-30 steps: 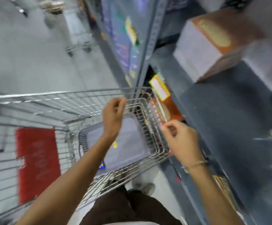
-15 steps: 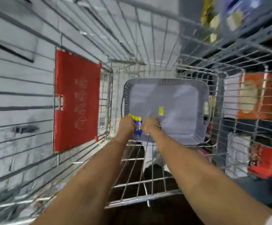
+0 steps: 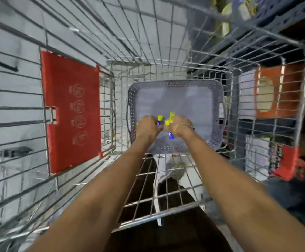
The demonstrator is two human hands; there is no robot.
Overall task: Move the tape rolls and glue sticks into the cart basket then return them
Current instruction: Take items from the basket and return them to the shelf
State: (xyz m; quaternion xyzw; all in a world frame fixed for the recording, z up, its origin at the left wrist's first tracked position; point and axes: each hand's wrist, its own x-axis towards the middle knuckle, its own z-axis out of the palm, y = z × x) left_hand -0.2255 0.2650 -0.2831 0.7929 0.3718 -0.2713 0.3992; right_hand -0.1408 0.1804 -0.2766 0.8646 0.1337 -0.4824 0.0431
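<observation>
Both arms reach straight forward and down into the wire cart [image 3: 166, 57], forearms nearly parallel, wrists meeting over the near end of a grey plastic basket [image 3: 177, 84] that sits on the cart's floor. The left hand [image 3: 147, 127] is curled, knuckles up, closed round a glue stick [image 3: 159, 119] whose yellow cap pokes out past the fingers. The right hand [image 3: 180, 125], with a thin bracelet at the wrist, is also closed: it holds more glue sticks [image 3: 171, 118], two yellow caps showing above the fingers and a blue body [image 3: 170, 135] sticking out below the palm. The two hands are touching or very nearly so (motion blur makes the exact finger positions hard to read). All the sticks are in the hands, just above the basket's near edge; the rest of the basket looks bare. A red plastic flap [image 3: 71, 110] hangs on the cart's left side. Through the right-hand wires, orange and white boxes [image 3: 268, 93] sit on store shelves
</observation>
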